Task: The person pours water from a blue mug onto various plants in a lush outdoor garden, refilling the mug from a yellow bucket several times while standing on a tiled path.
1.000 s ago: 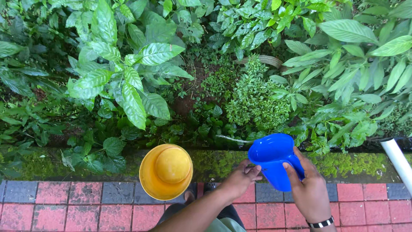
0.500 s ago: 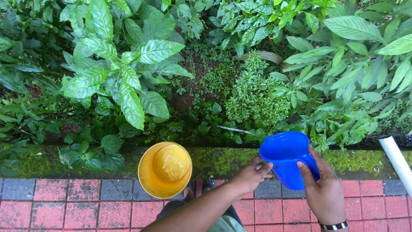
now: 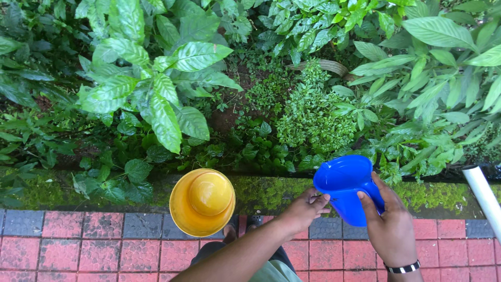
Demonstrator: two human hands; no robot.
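Note:
My right hand (image 3: pixel 389 224) grips the handle of a blue plastic jug (image 3: pixel 345 186), held tilted with its mouth toward the plants. My left hand (image 3: pixel 303 209) rests its fingertips against the jug's lower left side. A yellow bucket (image 3: pixel 202 202) stands on the paving to the left of my left arm, at the mossy kerb. A banded bracelet sits on my right wrist.
A garden bed full of leafy green plants (image 3: pixel 156 89) fills the upper view behind a moss-covered kerb (image 3: pixel 271 190). Red and grey paving bricks (image 3: pixel 83 245) lie below. A white pipe (image 3: pixel 485 196) slants at the right edge.
The jug and both hands shifted a little to the right and up. A thin stream of water seen at the jug's lip earlier is gone. The bucket stayed put.

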